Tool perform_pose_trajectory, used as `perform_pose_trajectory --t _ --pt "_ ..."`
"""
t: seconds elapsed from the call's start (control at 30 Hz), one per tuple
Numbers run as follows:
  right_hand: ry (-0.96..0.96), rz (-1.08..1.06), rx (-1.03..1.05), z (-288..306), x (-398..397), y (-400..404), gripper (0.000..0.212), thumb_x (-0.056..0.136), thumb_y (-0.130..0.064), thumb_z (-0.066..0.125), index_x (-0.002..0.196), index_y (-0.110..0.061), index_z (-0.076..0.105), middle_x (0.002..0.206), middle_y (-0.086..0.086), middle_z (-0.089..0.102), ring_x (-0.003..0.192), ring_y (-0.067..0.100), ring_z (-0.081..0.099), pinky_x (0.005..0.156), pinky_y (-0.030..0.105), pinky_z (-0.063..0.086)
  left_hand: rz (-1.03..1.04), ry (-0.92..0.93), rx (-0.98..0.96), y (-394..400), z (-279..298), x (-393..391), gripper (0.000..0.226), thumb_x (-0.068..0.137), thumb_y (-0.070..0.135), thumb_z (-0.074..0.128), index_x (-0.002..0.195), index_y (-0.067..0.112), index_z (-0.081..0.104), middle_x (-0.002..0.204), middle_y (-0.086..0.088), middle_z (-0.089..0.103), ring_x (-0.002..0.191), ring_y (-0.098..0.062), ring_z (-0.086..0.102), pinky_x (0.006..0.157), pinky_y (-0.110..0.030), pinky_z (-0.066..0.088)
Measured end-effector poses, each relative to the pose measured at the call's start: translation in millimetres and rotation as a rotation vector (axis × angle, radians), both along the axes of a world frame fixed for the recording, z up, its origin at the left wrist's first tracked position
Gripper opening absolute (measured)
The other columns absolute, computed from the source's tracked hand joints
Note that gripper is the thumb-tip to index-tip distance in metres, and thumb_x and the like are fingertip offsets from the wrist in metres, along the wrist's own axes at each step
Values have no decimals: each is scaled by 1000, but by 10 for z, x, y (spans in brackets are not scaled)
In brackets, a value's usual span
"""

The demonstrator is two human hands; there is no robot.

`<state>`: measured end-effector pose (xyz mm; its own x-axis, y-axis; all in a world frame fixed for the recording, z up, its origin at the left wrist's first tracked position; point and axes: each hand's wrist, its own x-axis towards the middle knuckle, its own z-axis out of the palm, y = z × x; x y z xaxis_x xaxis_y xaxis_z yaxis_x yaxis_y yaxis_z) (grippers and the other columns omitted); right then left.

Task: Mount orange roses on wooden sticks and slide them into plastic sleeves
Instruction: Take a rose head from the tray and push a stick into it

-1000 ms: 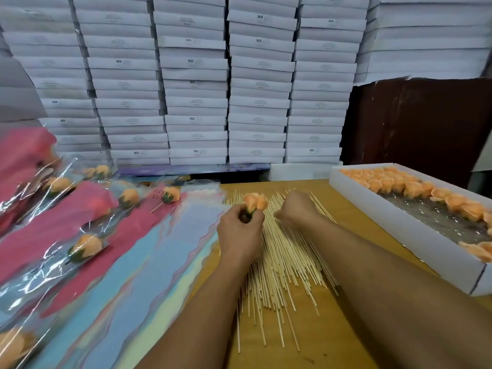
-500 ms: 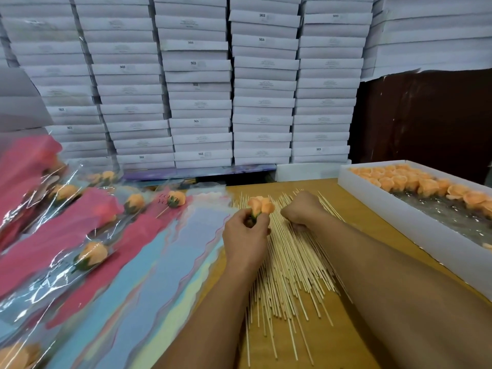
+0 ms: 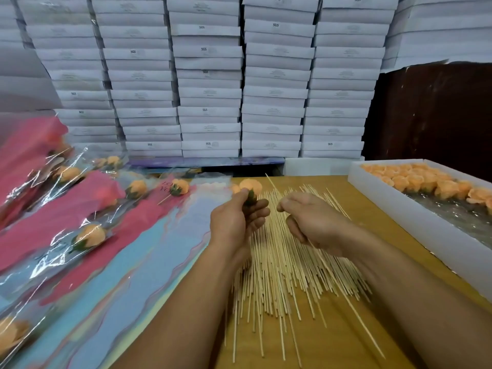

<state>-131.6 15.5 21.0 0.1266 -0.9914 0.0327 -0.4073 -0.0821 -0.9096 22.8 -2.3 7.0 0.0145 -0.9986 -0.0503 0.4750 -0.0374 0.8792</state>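
I am seeing stacked white boxes (image 3: 210, 75) lining the back, a dark panel (image 3: 436, 110) standing beside them, behind the wooden table (image 3: 354, 339).

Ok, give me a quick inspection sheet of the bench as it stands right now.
Surface: wooden table, partly covered.
Job's things: loose stick pile; white tray of orange roses; flat sleeves.
Clutter: sleeved roses heaped at left.
Hands: left hand holds a rose by its green base; right hand pinches a single stick.
Cables: nothing seen.
Surroundings: stacked white boxes; dark panel at right.
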Motion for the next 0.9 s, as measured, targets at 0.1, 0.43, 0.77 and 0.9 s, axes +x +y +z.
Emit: perform_pose_trajectory --t 0.1,0.43,0.77,0.9 --pt "-45 50 -90 29 59 127 26 106 -23 41 96 -17 64 50 0 57 38 11 40 35 21 29 -40 121 35 0 29 55 29 104 26 50 105 0 63 85 -16 76 66 -18 72 56 -22 55" --pt "-18 190 -142 59 290 335 43 93 -2 42 110 -37 60 46 3 55 33 9 40 36 19 33 -161 390 84 -1 111 108 44 104 26 47 133 -6 54 93 -20 75 75 -25 75 77 -34 57" --pt "145 212 -383 87 416 413 46 104 -7 43 147 -24 47 49 -40 51 38 -3 51 42 7 35 -260 526 86 18 155 113 38 102 27 51 120 -6 59 103 -20 74 87 -29 74 91 -34 54" --pt "109 242 -403 89 404 441 47 104 -12 43 115 -57 49 46 -25 56 33 3 42 37 18 36 -273 523 70 14 152 102 39 102 28 51 125 -4 57 104 -20 74 87 -29 75 81 -35 60"
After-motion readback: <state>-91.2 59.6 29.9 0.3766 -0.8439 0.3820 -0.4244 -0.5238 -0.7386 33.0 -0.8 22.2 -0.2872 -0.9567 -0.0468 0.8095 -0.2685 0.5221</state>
